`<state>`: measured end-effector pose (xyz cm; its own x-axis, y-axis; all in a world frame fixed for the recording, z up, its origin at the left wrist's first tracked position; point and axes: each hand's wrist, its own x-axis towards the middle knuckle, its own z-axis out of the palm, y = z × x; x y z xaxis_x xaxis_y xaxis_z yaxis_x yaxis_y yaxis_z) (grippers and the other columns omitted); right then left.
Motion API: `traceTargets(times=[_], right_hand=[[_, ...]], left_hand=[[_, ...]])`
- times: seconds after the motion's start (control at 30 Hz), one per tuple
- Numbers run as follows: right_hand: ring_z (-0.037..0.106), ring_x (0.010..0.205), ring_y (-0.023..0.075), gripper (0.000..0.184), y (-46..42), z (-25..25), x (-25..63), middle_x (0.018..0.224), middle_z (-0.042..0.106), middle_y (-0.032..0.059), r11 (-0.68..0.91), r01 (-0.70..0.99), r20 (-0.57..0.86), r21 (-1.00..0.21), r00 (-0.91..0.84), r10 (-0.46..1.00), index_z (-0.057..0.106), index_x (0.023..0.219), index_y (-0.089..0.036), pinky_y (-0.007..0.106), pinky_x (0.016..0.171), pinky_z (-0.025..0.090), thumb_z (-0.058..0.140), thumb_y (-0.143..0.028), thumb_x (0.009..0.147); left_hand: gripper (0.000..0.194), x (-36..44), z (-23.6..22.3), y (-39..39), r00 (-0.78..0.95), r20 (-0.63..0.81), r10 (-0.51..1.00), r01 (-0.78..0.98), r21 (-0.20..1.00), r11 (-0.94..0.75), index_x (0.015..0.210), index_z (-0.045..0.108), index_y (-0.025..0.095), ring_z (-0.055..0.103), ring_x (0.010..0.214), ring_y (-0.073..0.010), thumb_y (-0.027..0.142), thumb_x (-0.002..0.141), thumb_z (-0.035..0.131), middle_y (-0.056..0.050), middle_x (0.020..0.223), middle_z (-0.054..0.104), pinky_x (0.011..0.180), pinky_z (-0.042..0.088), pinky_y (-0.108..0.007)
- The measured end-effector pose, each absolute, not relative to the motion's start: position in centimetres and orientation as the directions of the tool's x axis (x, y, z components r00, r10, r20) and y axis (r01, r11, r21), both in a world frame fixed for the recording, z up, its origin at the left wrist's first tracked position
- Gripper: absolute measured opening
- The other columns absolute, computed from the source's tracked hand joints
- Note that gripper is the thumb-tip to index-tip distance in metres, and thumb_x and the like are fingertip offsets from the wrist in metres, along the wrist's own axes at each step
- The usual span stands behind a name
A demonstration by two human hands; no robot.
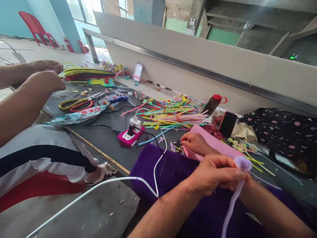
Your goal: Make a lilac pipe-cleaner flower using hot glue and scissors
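Observation:
My left hand (215,172) pinches a lilac pipe cleaner (242,163) between thumb and fingers. Its top end is coiled into a fuzzy rounded bud, and the straight tail hangs down toward the bottom edge. Behind it, my right forearm crosses, so my right hand (196,143) reaches left past the left one. Its fingers are curled together above short cut pipe cleaner pieces (175,147), beside a pink sheet (205,138); whatever they grip is too small to make out. A dark purple cloth (148,165) lies under my arms.
Bundles of coloured pipe cleaners (173,117) lie mid-table, near a pink power strip (130,137) with a white cable. Beyond stand a red-capped bottle (214,104) and a phone (228,124). Scissors (81,102) and a blue glue gun (119,99) lie left, near a co-worker's hands (47,74).

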<state>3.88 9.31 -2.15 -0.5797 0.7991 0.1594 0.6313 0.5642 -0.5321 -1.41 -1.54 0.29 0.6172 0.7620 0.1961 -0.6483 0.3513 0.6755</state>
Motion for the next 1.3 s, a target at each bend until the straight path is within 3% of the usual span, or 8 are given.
traceTargets(times=[0.13, 0.27, 0.37, 0.53, 0.73, 0.93, 1.13, 1.3], right_hand=[[0.056, 0.07, 0.0164, 0.011, 10.3, -3.2, 4.0, 0.076, 0.065, 0.003, 0.534, 0.715, 0.077, -0.452, -0.565, 0.821, 0.067, 0.073, -0.02, 0.027, 0.062, 0.037, 0.057, -0.023, 0.072], [0.052, 0.063, 0.0147, 0.006, 11.3, -4.1, 3.6, 0.067, 0.062, 0.0024, 0.478, 0.745, 0.003, -0.464, -0.539, 0.843, 0.064, 0.064, -0.018, 0.025, 0.057, 0.033, 0.06, -0.022, 0.066], [0.05, 0.059, 0.0135, 0.007, 12.0, -4.3, 2.8, 0.06, 0.059, 0.0011, 0.435, 0.728, -0.045, -0.531, -0.536, 0.843, 0.061, 0.059, -0.017, 0.025, 0.055, 0.032, 0.059, -0.019, 0.064], [0.05, 0.052, 0.0096, 0.013, 11.5, -2.7, 2.2, 0.06, 0.057, -0.0019, 0.292, 0.622, -0.141, -0.726, -0.551, 0.822, 0.058, 0.071, -0.015, 0.02, 0.048, 0.034, 0.052, -0.027, 0.073], [0.05, 0.049, 0.0067, 0.016, 10.3, -1.2, 3.3, 0.064, 0.059, -0.0011, 0.122, 0.483, -0.206, -0.867, -0.57, 0.795, 0.052, 0.07, -0.015, 0.018, 0.043, 0.034, 0.052, -0.031, 0.075], [0.052, 0.053, 0.0091, 0.02, 8.9, -0.9, 5.8, 0.069, 0.059, -0.0012, 0.09, 0.411, -0.14, -0.907, -0.496, 0.857, 0.059, 0.084, -0.017, 0.02, 0.047, 0.038, 0.062, -0.028, 0.069], [0.047, 0.052, 0.0096, 0.019, 4.9, 0.8, 12.3, 0.063, 0.055, -0.0022, 0.111, 0.319, 0.071, -0.941, -0.136, 0.988, 0.06, 0.084, -0.016, 0.021, 0.047, 0.035, 0.062, -0.029, 0.07], [0.043, 0.047, 0.0093, 0.017, 1.4, 1.5, 17.0, 0.053, 0.05, -0.0042, 0.154, 0.26, 0.151, -0.953, -0.033, 0.988, 0.06, 0.083, -0.016, 0.021, 0.046, 0.033, 0.061, -0.031, 0.073]], left_hand=[[0.027, -1.6, 0.6, -1.7, 0.603, 0.163, 0.781, -0.662, 0.648, 0.376, 0.06, 0.061, 0.012, 0.033, 0.038, -0.0042, 0.037, 0.055, 0.07, -0.005, 0.059, 0.06, 0.038, 0.017, -0.024], [0.02, -1.8, 0.9, -1.8, 0.606, 0.157, 0.78, -0.678, 0.615, 0.403, 0.059, 0.059, 0.014, 0.034, 0.039, -0.0044, 0.032, 0.058, 0.067, -0.004, 0.06, 0.06, 0.038, 0.018, -0.022], [0.018, -1.8, 0.8, -1.8, 0.6, 0.183, 0.779, -0.696, 0.599, 0.396, 0.059, 0.059, 0.014, 0.037, 0.038, -0.0046, 0.03, 0.059, 0.067, -0.003, 0.058, 0.059, 0.037, 0.02, -0.021], [0.023, -1.4, 0.3, -1.5, 0.604, 0.208, 0.769, -0.713, 0.573, 0.405, 0.059, 0.06, 0.014, 0.037, 0.037, -0.0041, 0.034, 0.058, 0.071, -0.001, 0.053, 0.056, 0.035, 0.022, -0.019], [0.025, -1.4, 0.1, -1.3, 0.621, 0.188, 0.761, -0.69, 0.591, 0.417, 0.063, 0.061, 0.011, 0.038, 0.039, -0.003, 0.034, 0.059, 0.071, -0.004, 0.063, 0.063, 0.037, 0.022, -0.019], [0.021, -1.1, -0.1, -0.9, 0.554, 0.085, 0.829, -0.684, 0.613, 0.395, 0.063, 0.059, 0.011, 0.038, 0.037, -0.0026, 0.03, 0.059, 0.068, -0.005, 0.063, 0.063, 0.035, 0.018, -0.019], [0.021, -0.9, -0.3, -0.1, 0.481, 0.023, 0.877, -0.665, 0.662, 0.347, 0.075, 0.057, 0.013, 0.036, 0.035, -0.0023, 0.032, 0.068, 0.064, -0.001, 0.058, 0.059, 0.035, 0.016, -0.016], [0.023, -0.4, -0.8, 0.6, 0.538, -0.046, 0.842, -0.564, 0.722, 0.4, 0.072, 0.057, 0.012, 0.031, 0.033, -0.0004, 0.034, 0.069, 0.064, 0.001, 0.058, 0.058, 0.032, 0.012, -0.016]])
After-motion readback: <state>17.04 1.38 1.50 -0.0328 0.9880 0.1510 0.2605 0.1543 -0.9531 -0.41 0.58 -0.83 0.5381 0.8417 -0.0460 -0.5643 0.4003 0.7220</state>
